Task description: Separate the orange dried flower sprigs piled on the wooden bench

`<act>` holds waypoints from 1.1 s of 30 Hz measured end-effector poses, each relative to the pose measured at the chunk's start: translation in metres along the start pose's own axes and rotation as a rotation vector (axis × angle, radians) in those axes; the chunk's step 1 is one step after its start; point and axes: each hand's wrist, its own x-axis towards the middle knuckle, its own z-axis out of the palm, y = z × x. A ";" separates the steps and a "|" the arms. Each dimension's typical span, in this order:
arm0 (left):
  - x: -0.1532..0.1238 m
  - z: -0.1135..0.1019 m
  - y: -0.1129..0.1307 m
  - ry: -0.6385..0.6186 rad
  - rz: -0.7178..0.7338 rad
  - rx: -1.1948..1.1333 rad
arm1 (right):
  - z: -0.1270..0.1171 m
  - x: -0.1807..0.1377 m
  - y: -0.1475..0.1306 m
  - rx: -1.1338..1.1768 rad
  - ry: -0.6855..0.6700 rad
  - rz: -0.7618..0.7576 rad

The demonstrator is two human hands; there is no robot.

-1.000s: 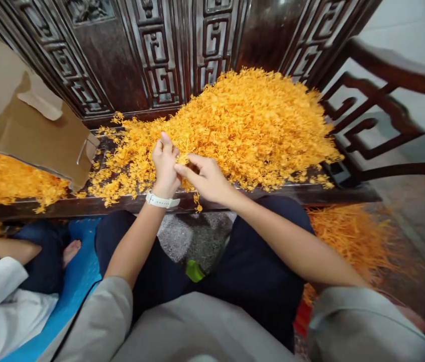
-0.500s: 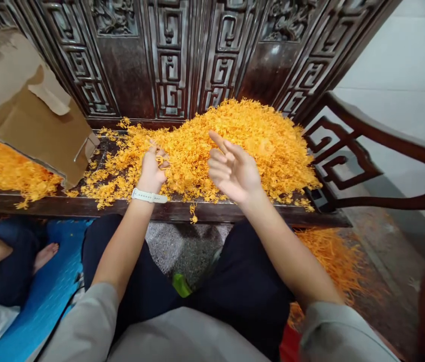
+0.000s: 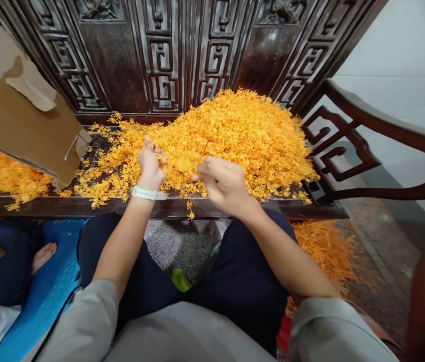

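A large heap of small, branched yellow-orange plastic pieces (image 3: 250,130) covers the dark wooden bench seat (image 3: 95,201). My left hand (image 3: 150,163), with a pale watch strap on its wrist, is over the heap's left part. Its fingers are curled around some of these orange pieces, partly blurred against the heap. To the right, my right hand (image 3: 225,183) is closed in a pinch, palm down, its fingertips pointing toward the left hand. Something orange shows blurred at those fingertips, in the narrow gap between the hands. One loose piece hangs over the bench's front edge.
On the left a torn cardboard box (image 3: 27,120) lies on its side with more orange pieces by it. A carved backrest (image 3: 114,65) rises behind, and a curved armrest (image 3: 386,115) bounds the right. Orange strands (image 3: 321,251) lie below. Another person's foot (image 3: 44,255) is at left.
My right hand has turned from palm up with fingers apart to a closed pinch, moving slightly left and down toward my left hand. The left hand has hardly moved. The view has shifted slightly.
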 end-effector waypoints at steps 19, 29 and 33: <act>-0.050 0.022 0.000 -0.267 -0.140 0.063 | 0.002 0.008 0.038 -0.071 -0.009 0.259; -0.071 0.028 -0.012 -0.437 -0.035 0.123 | -0.004 0.002 0.069 -0.424 0.226 0.157; -0.070 0.028 -0.016 -0.395 -0.040 0.156 | 0.005 0.002 0.054 -0.437 0.211 0.016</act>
